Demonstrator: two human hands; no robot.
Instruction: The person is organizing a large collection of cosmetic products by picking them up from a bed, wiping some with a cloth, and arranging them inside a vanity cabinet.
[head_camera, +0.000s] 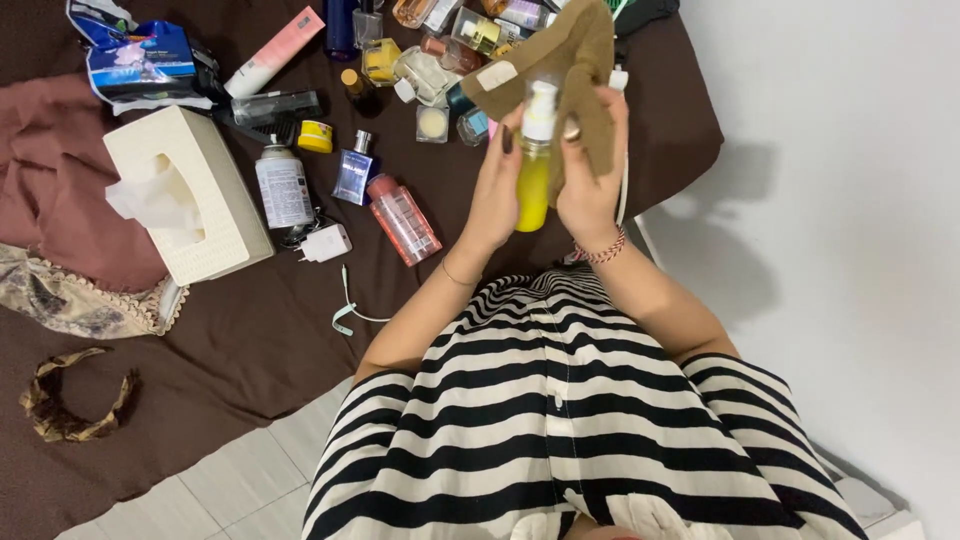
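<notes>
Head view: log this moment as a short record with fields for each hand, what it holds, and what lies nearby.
view: head camera, looking down
left hand: grip on the yellow bottle from its left side
right hand: grip on the same bottle and on the brown cloth behind it
bottle pose: upright, white pump top, lifted above the bed
surface: dark brown bedsheet
nearby: pink bottle lying flat, white spray can, blue perfume bottle, white charger, cream tissue box
person: striped black-and-white top
</notes>
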